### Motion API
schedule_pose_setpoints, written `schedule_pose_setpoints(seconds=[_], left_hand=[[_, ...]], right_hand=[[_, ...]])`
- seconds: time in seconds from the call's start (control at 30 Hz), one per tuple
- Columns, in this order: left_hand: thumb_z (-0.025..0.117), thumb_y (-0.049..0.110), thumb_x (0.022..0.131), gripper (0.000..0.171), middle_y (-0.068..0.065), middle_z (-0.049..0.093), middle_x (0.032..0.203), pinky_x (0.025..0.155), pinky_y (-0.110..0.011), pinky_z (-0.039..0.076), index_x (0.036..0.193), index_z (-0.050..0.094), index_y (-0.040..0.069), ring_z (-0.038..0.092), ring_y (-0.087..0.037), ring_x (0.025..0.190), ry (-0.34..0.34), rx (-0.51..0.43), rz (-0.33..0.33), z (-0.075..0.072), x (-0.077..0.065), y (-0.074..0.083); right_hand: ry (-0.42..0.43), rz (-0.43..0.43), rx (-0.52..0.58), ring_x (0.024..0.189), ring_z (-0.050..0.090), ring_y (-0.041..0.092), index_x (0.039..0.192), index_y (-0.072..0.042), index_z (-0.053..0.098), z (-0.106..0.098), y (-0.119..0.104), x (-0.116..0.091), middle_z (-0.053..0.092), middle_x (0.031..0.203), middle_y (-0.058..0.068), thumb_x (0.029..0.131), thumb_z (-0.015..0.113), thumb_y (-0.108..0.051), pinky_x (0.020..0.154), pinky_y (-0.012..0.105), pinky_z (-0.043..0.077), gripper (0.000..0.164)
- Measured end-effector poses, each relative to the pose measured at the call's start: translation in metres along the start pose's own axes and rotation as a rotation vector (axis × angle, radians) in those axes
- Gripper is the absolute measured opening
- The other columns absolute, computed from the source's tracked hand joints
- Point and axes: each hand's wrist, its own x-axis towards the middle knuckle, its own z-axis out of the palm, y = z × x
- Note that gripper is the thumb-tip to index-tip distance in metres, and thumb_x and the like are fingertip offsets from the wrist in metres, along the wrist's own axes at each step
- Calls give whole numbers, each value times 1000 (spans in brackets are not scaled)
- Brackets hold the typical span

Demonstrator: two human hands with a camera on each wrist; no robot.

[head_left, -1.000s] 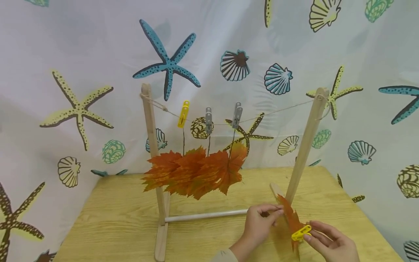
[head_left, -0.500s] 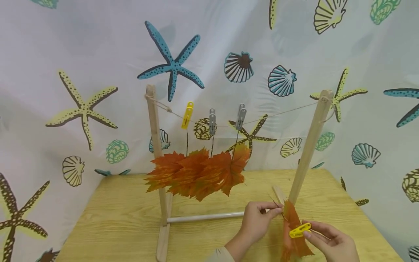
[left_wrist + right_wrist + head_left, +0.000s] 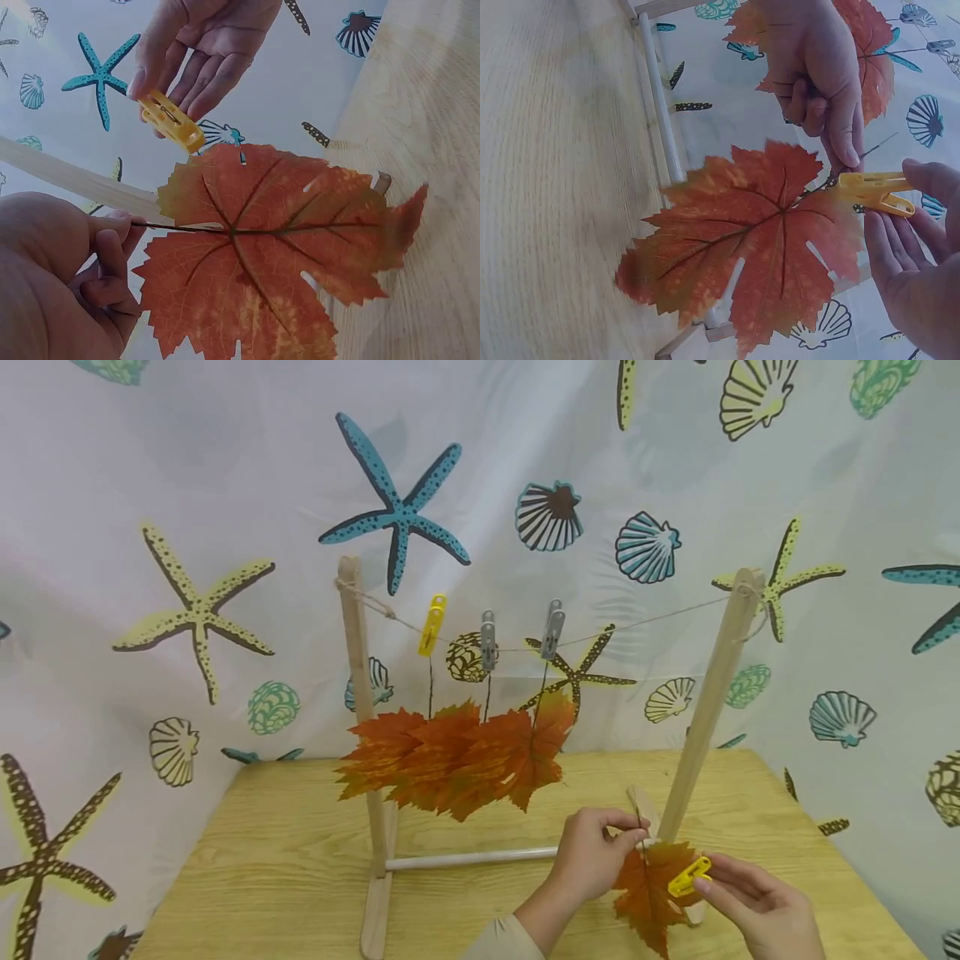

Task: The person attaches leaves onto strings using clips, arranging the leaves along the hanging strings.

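Observation:
My left hand (image 3: 596,856) pinches the dark stem of an orange-red maple leaf (image 3: 651,893) between thumb and forefinger. In the left wrist view the leaf blade (image 3: 255,247) spreads out flat, away from those fingers. My right hand (image 3: 765,902) holds a yellow clothespin (image 3: 689,877) by its handle end, close beside the leaf. From the right wrist, the clothespin (image 3: 874,193) points toward the stem near the left thumb. More maple leaves (image 3: 457,756) hang by their stems from a string (image 3: 652,622), held by a yellow clothespin (image 3: 432,625) and two grey clothespins (image 3: 488,639).
The string runs between a left wooden post (image 3: 362,693) and a right wooden post (image 3: 708,706). A white rod (image 3: 472,857) joins their feet low over the wooden table (image 3: 277,860). Behind stands a white cloth with starfish and shells (image 3: 225,460).
The leaf in my left hand has turned from edge-on to face-on and hangs downward, its stem now upright. My right hand keeps the yellow clothespin beside it. The view has shifted slightly.

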Motion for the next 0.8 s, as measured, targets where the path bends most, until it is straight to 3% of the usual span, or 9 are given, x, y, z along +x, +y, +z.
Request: schedule_pose_setpoints(seconds=[0.13, 0.3, 0.5, 0.8], left_hand=[[70, 19, 94, 12, 8, 77, 98, 53, -19, 45, 97, 81, 18, 55, 0, 61, 3, 19, 7, 0, -1, 7], [69, 20, 95, 13, 7, 77, 98, 49, -19, 43, 99, 81, 16, 49, -1, 53, 46, 69, 29, 2, -3, 21], [69, 20, 95, 13, 5, 77, 99, 46, -19, 40, 99, 81, 16, 45, -1, 48, 99, 163, 47, 2, -5, 35], [69, 19, 95, 13, 5, 77, 104, 54, -18, 46, 100, 81, 15, 53, 1, 60, 106, 180, 73, -2, -3, 47]], right_hand=[[-16, -24, -88, 97, 69, -3, 138, -6, 60, 2, -6, 2, 72, 111, -18, 83, 82, -33, 86, 25, 58, 65], [-27, -56, -177, 98, 67, -5, 139, -11, 60, 2, -17, 5, 70, 118, -15, 84, 80, -40, 85, 20, 56, 65], [-50, -95, -170, 100, 68, -2, 138, -15, 61, 3, -29, 7, 71, 112, -19, 85, 78, -40, 83, 18, 54, 61], [-74, -201, -173, 104, 68, -1, 139, -13, 60, 4, -40, 9, 71, 117, -18, 87, 77, -38, 85, 18, 54, 60]])
